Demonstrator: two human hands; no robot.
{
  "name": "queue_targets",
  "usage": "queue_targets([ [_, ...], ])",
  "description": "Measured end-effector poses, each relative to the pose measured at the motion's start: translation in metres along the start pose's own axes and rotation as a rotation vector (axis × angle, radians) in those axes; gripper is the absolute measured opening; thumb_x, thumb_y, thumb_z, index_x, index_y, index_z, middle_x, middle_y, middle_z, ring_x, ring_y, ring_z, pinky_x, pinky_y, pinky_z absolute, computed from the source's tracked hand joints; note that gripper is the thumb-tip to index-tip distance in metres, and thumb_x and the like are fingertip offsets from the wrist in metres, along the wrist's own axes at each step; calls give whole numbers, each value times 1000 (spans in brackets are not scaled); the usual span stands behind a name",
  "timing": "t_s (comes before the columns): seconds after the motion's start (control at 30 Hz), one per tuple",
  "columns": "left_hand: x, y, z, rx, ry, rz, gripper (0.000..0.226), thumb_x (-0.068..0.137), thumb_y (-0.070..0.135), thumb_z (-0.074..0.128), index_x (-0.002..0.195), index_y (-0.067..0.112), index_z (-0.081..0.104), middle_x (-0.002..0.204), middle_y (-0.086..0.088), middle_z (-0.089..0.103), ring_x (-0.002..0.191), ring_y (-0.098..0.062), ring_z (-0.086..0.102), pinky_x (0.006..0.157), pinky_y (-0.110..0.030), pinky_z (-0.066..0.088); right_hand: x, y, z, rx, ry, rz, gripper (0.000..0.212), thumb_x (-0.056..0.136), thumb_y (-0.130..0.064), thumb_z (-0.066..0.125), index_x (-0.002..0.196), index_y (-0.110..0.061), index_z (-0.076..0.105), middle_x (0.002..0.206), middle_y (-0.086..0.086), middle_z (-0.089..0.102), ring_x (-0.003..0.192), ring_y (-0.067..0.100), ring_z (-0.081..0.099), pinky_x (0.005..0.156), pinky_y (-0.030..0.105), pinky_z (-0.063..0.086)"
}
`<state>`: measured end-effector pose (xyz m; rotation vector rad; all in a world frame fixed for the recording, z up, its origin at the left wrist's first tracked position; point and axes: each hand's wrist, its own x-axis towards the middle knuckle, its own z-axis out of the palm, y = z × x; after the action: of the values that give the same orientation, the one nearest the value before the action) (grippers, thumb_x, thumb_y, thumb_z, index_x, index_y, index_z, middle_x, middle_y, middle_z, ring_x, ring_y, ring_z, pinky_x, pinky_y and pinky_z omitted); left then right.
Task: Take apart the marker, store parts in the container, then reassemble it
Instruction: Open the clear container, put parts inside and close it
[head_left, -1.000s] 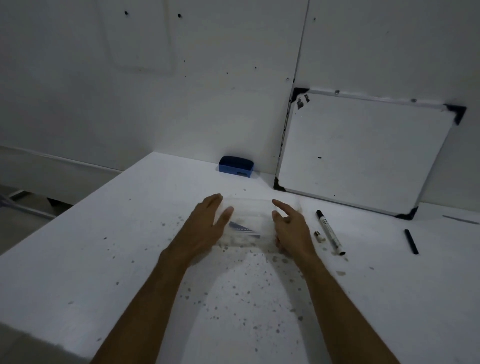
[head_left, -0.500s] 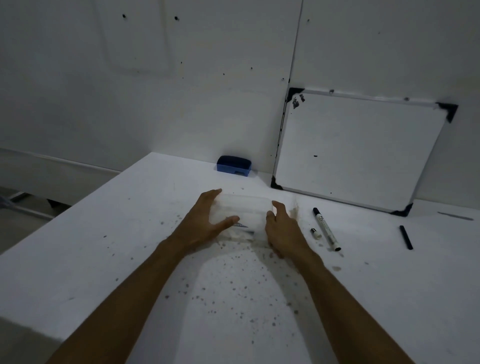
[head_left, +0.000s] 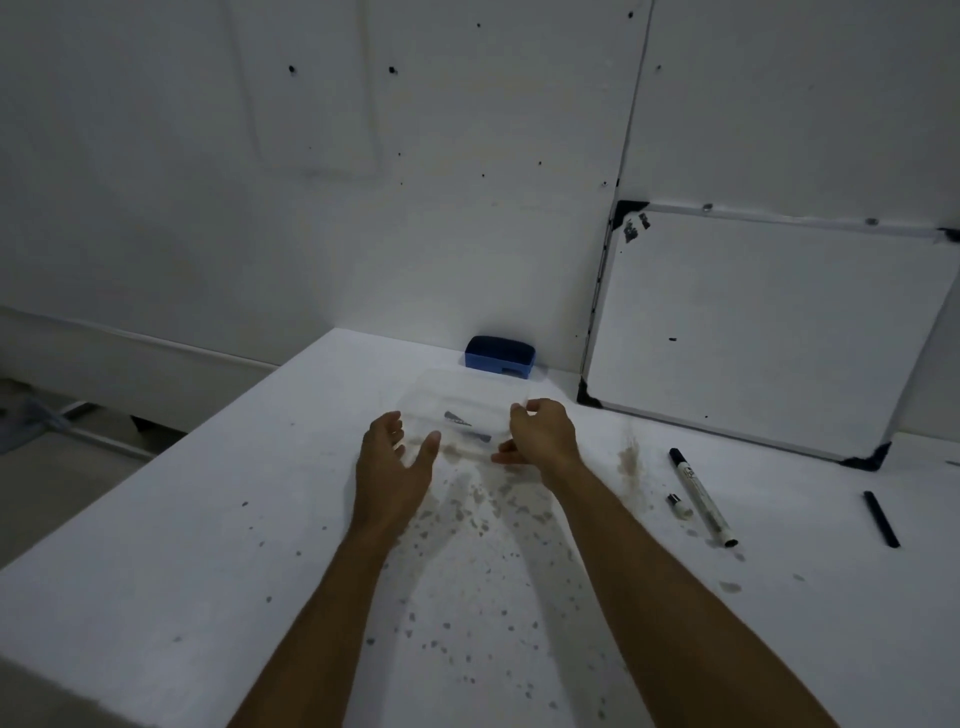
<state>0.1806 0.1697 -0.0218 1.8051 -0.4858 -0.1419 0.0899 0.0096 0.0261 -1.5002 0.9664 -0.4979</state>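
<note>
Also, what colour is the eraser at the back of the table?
The eraser is blue, with a darker navy top. The head view, the only one, shows it clearly.

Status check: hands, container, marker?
Left hand open beside clear container; right hand grips its right end. Marker barrel, small part, black piece loose at right. Nothing blocking.

Eraser (head_left: 500, 354) behind container (head_left: 467, 396); marker (head_left: 702, 500) right of container; small part (head_left: 679, 505), perhaps plug, beside marker.

readable text: none tbh | marker (head_left: 702, 499): some dark print on the white barrel, way too small and blurry to read | container (head_left: 462, 410): dark label patches show through the clear plastic, can't make out a word | whiteboard (head_left: 753, 332): just black smudges in one corner
</note>
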Motion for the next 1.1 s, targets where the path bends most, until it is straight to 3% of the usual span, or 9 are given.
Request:
queue_targets([
  [0.17,1,-1,3,36,90,10,45,90,39,72,123,18,49,124,-4,62,115,-22,62,87,-29,51,-13,14,4,-57,9,10,43,106,-44,46,131,-11,55,87,14,76,67,25,77,61,30,64],
  [0.33,-10,2,7,217,65,129,25,93,41,67,98,19,56,92,0,63,87,-19,64,72,-26,49,-46,47,-17,-31,34,-161,43,105,-50,41,125,-16,59,74,6,74,58,19,75,61,28,63],
  [0.43,-19,6,12,300,-3,257,26,91,43,68,97,20,58,96,0,61,87,-16,62,74,-29,54,-62,56,-35,14,-7,-147,43,105,-49,44,132,-17,55,77,2,72,66,20,76,74,37,65],
  [0.53,-26,11,16,364,-38,410,34,89,45,70,110,21,57,108,-1,60,91,-16,62,78,-30,57,-75,63,-56,-31,-71,-121,39,104,-34,53,138,-14,54,85,3,74,77,23,78,84,44,63],
  [0.67,-27,18,32,467,-95,563,40,95,53,58,128,30,62,123,-2,60,102,-15,60,85,-27,51,-98,62,-95,-177,-112,-174,26,102,-32,55,123,-21,67,92,2,75,75,24,77,66,35,64],
  [0.73,-27,18,43,493,-121,519,44,96,56,50,129,30,64,119,-4,60,101,-19,62,83,-28,53,-105,66,-119,-309,-55,-246,24,102,-37,56,119,-26,69,99,-4,72,74,16,75,58,27,57],
  [0.83,-32,22,57,548,-70,493,44,97,50,53,134,28,59,118,-8,59,102,-25,63,83,-36,58,-114,74,-163,-481,67,-321,23,101,-41,56,116,-30,70,102,-11,70,80,5,68,64,14,48],
  [0.93,-47,36,75,547,-51,585,43,97,44,58,136,24,56,122,-11,60,105,-27,62,85,-41,58,-120,84,-212,-456,196,-299,19,101,-37,58,112,-29,71,98,-11,70,83,2,65,65,14,47],
  [1.1,-90,68,145,430,-349,834,29,96,42,59,117,23,66,110,1,60,95,-15,59,83,-31,53,-119,108,-275,-370,417,-234,14,101,-28,60,107,-26,72,96,-9,71,85,1,66,62,9,41],
])
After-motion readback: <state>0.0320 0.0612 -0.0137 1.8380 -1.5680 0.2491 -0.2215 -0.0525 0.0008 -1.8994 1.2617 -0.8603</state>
